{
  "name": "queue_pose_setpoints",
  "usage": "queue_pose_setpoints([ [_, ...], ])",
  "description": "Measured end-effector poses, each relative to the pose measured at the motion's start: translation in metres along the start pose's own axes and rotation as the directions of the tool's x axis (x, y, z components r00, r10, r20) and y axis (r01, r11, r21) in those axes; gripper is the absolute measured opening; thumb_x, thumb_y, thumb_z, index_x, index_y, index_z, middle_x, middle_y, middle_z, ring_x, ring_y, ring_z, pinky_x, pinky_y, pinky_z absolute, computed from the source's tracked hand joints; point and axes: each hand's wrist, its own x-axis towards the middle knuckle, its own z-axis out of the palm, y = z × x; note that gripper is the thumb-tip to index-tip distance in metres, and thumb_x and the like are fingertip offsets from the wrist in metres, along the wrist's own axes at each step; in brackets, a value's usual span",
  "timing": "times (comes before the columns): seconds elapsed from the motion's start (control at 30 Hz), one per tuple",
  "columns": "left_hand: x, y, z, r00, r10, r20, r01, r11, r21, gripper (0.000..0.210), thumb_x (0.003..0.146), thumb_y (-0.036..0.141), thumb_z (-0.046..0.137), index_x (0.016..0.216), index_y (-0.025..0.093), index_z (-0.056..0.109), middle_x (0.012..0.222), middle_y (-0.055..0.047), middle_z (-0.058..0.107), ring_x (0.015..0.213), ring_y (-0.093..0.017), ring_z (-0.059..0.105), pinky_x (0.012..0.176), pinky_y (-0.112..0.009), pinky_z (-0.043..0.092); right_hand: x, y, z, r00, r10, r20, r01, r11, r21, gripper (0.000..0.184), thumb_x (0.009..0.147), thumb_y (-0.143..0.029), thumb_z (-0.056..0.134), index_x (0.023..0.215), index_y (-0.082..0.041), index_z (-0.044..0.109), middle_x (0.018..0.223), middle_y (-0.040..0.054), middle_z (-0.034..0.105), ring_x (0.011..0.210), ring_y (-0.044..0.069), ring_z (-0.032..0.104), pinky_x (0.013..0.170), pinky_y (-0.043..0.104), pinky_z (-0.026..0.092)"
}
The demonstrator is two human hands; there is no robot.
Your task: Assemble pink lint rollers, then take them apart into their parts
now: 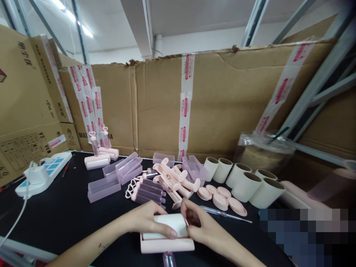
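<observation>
A lint roller, made up of a white sticky roll (169, 222) in a pink housing (167, 245), is between my hands at the table's front. My left hand (150, 221) wraps round the roll, thumb across its front. At the roll's right end, my right hand (198, 222) has its fingers curled in a pinch; a sliver of pink shows there, perhaps an end cap. Below the housing a clear purple handle (169, 259) sticks out, cut off by the frame. Just beyond lie several purple handles with heart-shaped loops (147, 191) and a pile of pink roller frames (174, 180).
Pink round caps (220, 202) lie in stacks right of centre, with a screwdriver (225, 214) in front. Several white rolls (247, 185) stand behind them. Purple covers (104, 188) and assembled rollers (97, 161) are at left, near a power strip (54, 170). Cardboard (158, 107) walls the back.
</observation>
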Motion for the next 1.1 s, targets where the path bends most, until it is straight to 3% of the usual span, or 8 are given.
queue_pose_setpoints([
  [0.17,0.000,-0.001,0.004,0.999,-0.007,-0.032,0.006,1.000,-0.024,0.043,0.059,0.052,0.071,0.075,0.012,0.069,0.061,0.003,0.049,0.057,-0.010,0.038,0.050,-0.020,0.027,-0.001,-0.001,-0.001,1.000,-0.030,0.003,0.030,0.996,-0.083,0.022,0.052,-0.006,0.046,0.066,-0.020,0.037,0.066,-0.0063,0.043,0.057,0.008,0.041,0.049,0.018,0.029],
  [0.37,0.003,-0.005,0.009,0.995,0.000,-0.102,0.007,0.998,0.064,0.051,0.060,0.058,0.067,0.080,0.012,0.070,0.061,0.003,0.050,0.057,-0.010,0.038,0.050,-0.019,0.026,-0.001,-0.005,-0.001,0.996,0.090,-0.017,-0.091,0.990,-0.106,0.021,0.055,-0.008,0.046,0.067,-0.021,0.035,0.059,-0.0091,0.040,0.039,0.003,0.032,0.036,0.016,0.020],
  [0.57,-0.003,0.005,0.013,0.988,0.057,-0.145,-0.023,0.973,0.228,0.047,0.067,0.055,0.062,0.085,0.011,0.069,0.064,0.002,0.056,0.057,-0.010,0.042,0.050,-0.019,0.026,-0.001,-0.007,-0.003,0.998,0.010,-0.054,-0.019,0.983,-0.185,0.023,0.053,-0.004,0.047,0.065,-0.020,0.035,0.054,-0.0097,0.038,0.044,0.004,0.029,0.040,0.017,0.017],
  [0.7,-0.008,0.013,0.015,0.982,0.099,-0.162,-0.042,0.945,0.325,0.040,0.070,0.050,0.061,0.085,0.013,0.068,0.066,0.002,0.058,0.057,-0.011,0.045,0.050,-0.019,0.027,-0.002,-0.006,-0.003,0.999,0.019,-0.041,-0.025,0.987,-0.160,0.024,0.053,-0.004,0.048,0.064,-0.020,0.035,0.055,-0.0095,0.037,0.046,0.004,0.028,0.040,0.018,0.015],
  [1.1,-0.012,0.018,0.018,0.969,0.159,-0.188,-0.076,0.919,0.386,0.039,0.072,0.049,0.059,0.087,0.014,0.069,0.071,-0.001,0.065,0.059,-0.013,0.052,0.056,-0.020,0.035,-0.003,-0.012,-0.002,0.999,0.025,-0.043,-0.029,0.996,-0.080,0.022,0.051,-0.006,0.048,0.063,-0.020,0.038,0.056,-0.0091,0.039,0.047,0.005,0.030,0.044,0.018,0.020],
])
